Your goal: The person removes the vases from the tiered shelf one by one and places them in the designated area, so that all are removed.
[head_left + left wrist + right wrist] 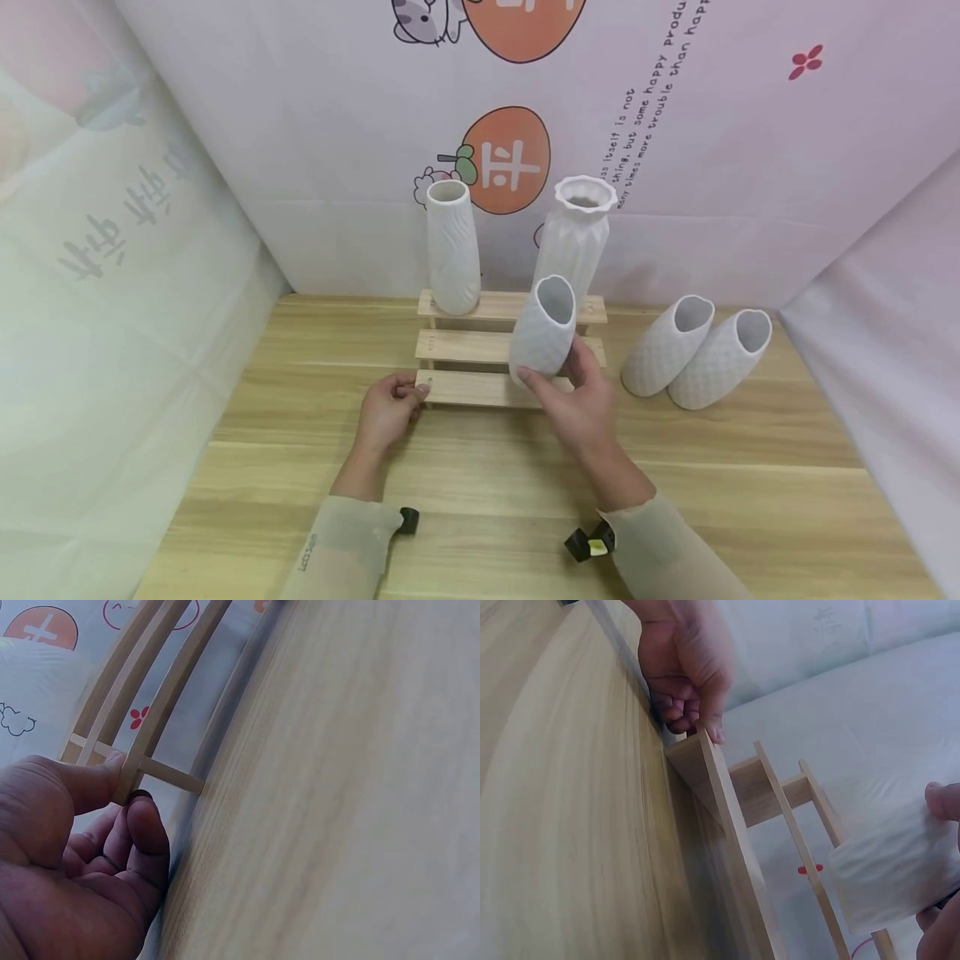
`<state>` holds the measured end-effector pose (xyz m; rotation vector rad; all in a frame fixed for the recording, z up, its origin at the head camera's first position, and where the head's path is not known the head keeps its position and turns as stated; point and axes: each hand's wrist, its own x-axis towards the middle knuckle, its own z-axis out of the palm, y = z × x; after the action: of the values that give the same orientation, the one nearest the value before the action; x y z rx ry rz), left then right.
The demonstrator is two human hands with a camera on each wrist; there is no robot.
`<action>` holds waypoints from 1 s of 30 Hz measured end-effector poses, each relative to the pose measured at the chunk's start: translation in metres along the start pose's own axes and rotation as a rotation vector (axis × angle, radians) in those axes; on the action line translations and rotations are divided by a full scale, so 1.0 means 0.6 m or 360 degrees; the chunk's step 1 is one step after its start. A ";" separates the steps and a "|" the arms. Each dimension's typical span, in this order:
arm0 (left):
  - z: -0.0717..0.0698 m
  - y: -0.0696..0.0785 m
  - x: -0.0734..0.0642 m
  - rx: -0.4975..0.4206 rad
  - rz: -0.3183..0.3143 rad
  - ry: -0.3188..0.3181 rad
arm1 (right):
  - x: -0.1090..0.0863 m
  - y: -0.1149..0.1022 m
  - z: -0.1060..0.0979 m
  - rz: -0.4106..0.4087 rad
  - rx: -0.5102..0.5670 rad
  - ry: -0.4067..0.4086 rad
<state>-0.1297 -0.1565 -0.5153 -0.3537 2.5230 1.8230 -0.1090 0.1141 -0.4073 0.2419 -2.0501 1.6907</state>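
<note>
A three-step wooden rack [480,388] stands on the table. My left hand [387,414] pinches the left end of its lowest step, thumb on top and fingers beneath, as the left wrist view [97,847] also shows. In my right hand [583,408] is a white vase [538,342] with a slanted mouth and a dimpled surface. It tilts slightly over the lower steps; in the right wrist view its base [877,877] looks raised off the boards. On the top step stand a slim white vase [453,250] at left and a fluted, ruffle-rimmed vase [573,242] at right, partly hidden behind the held one.
Two more slant-mouthed white vases [663,350] stand close together on the table, right of the rack. Behind is a printed white cloth [337,225], with further cloth at both sides. The wooden table [480,483] extends in front of the rack.
</note>
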 end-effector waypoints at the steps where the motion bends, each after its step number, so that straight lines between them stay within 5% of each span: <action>1: 0.000 0.001 0.000 0.0000 0.0004 0.0000 | -0.001 0.002 -0.004 -0.0014 0.0010 -0.0001; 14: 0.001 0.004 0.002 0.0012 0.0017 -0.0005 | -0.015 0.017 -0.044 -0.0080 0.0003 0.0102; 22: 0.001 0.004 0.000 -0.0015 0.0005 -0.0019 | -0.026 0.078 -0.065 -0.0043 0.0038 0.0162; 30: 0.001 -0.001 -0.001 -0.0011 0.0001 0.0003 | -0.040 0.085 -0.090 0.0041 -0.0025 0.0201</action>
<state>-0.1292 -0.1561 -0.5157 -0.3549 2.5189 1.8334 -0.0965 0.1740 -0.4560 0.1013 -1.9811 1.6602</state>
